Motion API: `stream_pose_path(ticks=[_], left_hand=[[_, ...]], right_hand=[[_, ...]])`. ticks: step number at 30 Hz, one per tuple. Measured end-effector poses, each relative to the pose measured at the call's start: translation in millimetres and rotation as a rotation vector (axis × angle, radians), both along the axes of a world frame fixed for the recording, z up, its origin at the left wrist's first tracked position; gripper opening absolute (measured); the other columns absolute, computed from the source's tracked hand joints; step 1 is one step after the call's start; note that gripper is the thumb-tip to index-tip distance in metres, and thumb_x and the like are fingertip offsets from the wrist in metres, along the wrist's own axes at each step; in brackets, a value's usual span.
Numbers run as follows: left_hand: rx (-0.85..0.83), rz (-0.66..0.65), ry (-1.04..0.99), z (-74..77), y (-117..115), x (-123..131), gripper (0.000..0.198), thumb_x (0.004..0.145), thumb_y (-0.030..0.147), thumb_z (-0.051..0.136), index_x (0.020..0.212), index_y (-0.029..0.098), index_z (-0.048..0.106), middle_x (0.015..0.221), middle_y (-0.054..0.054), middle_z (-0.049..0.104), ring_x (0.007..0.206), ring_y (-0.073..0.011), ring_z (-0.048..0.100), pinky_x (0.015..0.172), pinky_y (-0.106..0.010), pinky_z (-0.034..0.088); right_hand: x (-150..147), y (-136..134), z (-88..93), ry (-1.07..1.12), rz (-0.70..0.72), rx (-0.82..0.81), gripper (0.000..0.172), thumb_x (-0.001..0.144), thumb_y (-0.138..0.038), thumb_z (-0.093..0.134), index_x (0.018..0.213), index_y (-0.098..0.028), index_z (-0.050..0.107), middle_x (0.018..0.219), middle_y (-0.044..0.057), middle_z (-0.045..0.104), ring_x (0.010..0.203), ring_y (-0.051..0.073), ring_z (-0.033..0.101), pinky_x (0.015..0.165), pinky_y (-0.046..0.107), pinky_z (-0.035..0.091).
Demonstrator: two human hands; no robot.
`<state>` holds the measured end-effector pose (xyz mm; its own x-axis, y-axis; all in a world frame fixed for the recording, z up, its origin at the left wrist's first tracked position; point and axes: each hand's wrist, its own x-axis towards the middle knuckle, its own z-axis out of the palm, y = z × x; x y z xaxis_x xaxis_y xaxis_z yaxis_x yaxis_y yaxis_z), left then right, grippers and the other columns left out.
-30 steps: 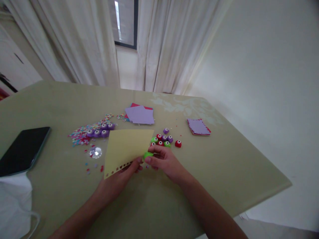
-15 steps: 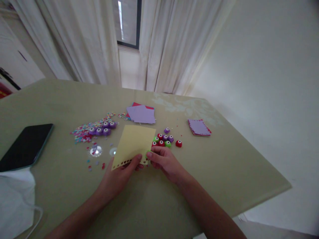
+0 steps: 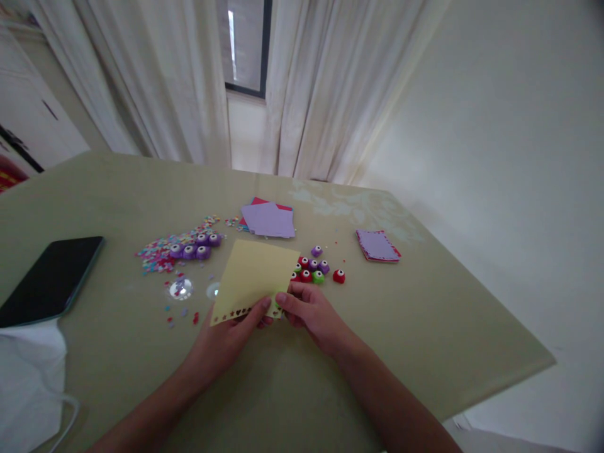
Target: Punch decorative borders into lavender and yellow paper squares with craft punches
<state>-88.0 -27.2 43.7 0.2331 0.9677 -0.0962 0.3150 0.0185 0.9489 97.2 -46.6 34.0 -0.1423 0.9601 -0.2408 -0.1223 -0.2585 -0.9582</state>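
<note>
A sheet of yellow paper is raised above the table, with a row of small punched shapes, hearts and stars among them, along its near edge. My left hand pinches that edge, thumb on top and fingers beneath. My right hand is closed around a small green craft punch at the sheet's near right corner. Most of this punch is hidden by my fingers. Just beyond my right hand stand several red, green and purple punches, partly covered by the paper. A single red punch sits to their right.
Purple punches stand by a heap of colourful paper cutouts on the left. Purple and red sheets lie behind the paper; a stack of punched sheets lies right. A tablet and white face mask are at the left edge.
My right hand and the green punch have shifted slightly left and down, onto the paper's corner. The yellow sheet has turned a little, showing more of its punched row.
</note>
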Motion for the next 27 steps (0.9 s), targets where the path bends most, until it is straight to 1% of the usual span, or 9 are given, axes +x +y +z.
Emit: stream_pose_path(ticks=[4,9,11,15,17,19,21,24,27], left_hand=[[-0.018,-0.008,-0.036,-1.6,-1,1,0.027,0.084,0.047,0.067,0.069,0.027,0.076,0.073,0.0,0.082,0.074,-0.0253,0.079,0.072,-0.033,0.064],[-0.096,0.044,-0.13,1.3,-4,6,0.025,0.078,0.049,0.071,0.067,0.026,0.073,0.08,0.0,0.082,0.07,-0.0244,0.078,0.067,-0.033,0.065],[-0.087,0.041,-0.141,2.2,-4,6,0.027,0.077,0.049,0.07,0.062,0.027,0.07,0.078,-0.001,0.082,0.069,-0.0246,0.078,0.066,-0.032,0.065],[-0.029,0.082,-0.07,-1.9,0,1,0.023,0.082,0.048,0.068,0.08,0.027,0.077,0.083,-0.002,0.083,0.08,-0.0255,0.079,0.075,-0.034,0.064],[-0.036,0.108,-0.022,-5.3,1,-1,0.028,0.085,0.051,0.067,0.081,0.026,0.077,0.083,-0.003,0.083,0.082,-0.0264,0.079,0.078,-0.036,0.063],[-0.067,0.121,0.014,-7.5,2,-4,0.034,0.086,0.056,0.065,0.074,0.026,0.076,0.077,-0.004,0.082,0.08,-0.0274,0.078,0.08,-0.038,0.062],[-0.083,0.13,0.024,-8.1,2,-5,0.038,0.085,0.059,0.063,0.069,0.027,0.076,0.075,-0.004,0.082,0.081,-0.0279,0.078,0.083,-0.039,0.062],[-0.061,0.127,0.021,-6.6,0,-5,0.042,0.086,0.059,0.06,0.063,0.027,0.073,0.074,-0.003,0.081,0.081,-0.0271,0.077,0.086,-0.038,0.061],[-0.048,0.095,-0.005,-2.9,-5,-3,0.045,0.088,0.059,0.058,0.06,0.026,0.071,0.069,-0.003,0.078,0.074,-0.0252,0.076,0.081,-0.036,0.061]], right_hand=[[-1,0,0.5,0.01,0.0,0.01,0.046,0.078,-0.06,0.083,0.086,-0.017,0.068,0.065,-0.005,0.048,0.054,0.009,0.033,0.051,0.026,0.022],[-6,-1,2.5,-0.019,-0.024,0.049,0.045,0.076,-0.056,0.086,0.096,-0.017,0.076,0.065,-0.005,0.05,0.055,0.01,0.028,0.051,0.026,0.021],[-6,-1,3.4,-0.032,-0.036,0.046,0.045,0.076,-0.057,0.086,0.097,-0.018,0.077,0.067,-0.004,0.054,0.055,0.01,0.029,0.05,0.026,0.022],[6,1,4.7,-0.037,-0.028,0.035,0.047,0.077,-0.061,0.083,0.091,-0.018,0.071,0.069,-0.003,0.058,0.053,0.009,0.037,0.049,0.024,0.025],[17,4,5.0,-0.07,-0.069,0.059,0.047,0.077,-0.06,0.084,0.093,-0.019,0.068,0.072,-0.002,0.062,0.053,0.01,0.04,0.049,0.024,0.027],[25,6,5.0,-0.175,-0.115,0.136,0.042,0.078,-0.055,0.085,0.093,-0.02,0.067,0.075,-0.001,0.064,0.056,0.011,0.044,0.052,0.025,0.031],[28,6,5.0,-0.366,-0.129,0.256,0.035,0.083,-0.05,0.083,0.092,-0.019,0.071,0.077,0.001,0.065,0.061,0.013,0.048,0.056,0.027,0.035],[21,3,3.9,-0.67,-0.046,0.447,0.023,0.09,-0.04,0.077,0.098,-0.019,0.076,0.084,0.004,0.065,0.066,0.016,0.054,0.063,0.029,0.042],[10,-1,-2.3,-0.858,0.054,0.582,0.006,0.092,-0.023,0.072,0.095,-0.02,0.076,0.098,0.007,0.064,0.082,0.02,0.06,0.075,0.032,0.049]])
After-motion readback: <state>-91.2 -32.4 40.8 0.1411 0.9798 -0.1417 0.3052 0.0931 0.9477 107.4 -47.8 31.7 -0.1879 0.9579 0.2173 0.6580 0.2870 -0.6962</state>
